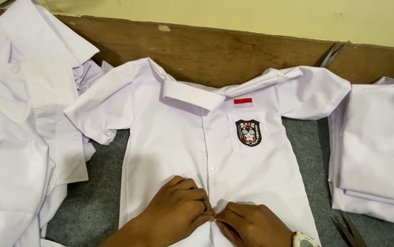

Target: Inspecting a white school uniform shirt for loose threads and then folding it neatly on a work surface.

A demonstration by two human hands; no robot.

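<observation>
The white school shirt (169, 137) lies flat on the grey worktop (91, 210), its placket running from 12 to 6 o'clock. My left hand (178, 210) and right hand (252, 224) meet on it at 6, each grip pinched narrow on the front edge.

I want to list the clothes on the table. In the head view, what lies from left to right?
Heap of white shirts → spread white shirt with a badge on its pocket → folded stack of white shirts.
</observation>
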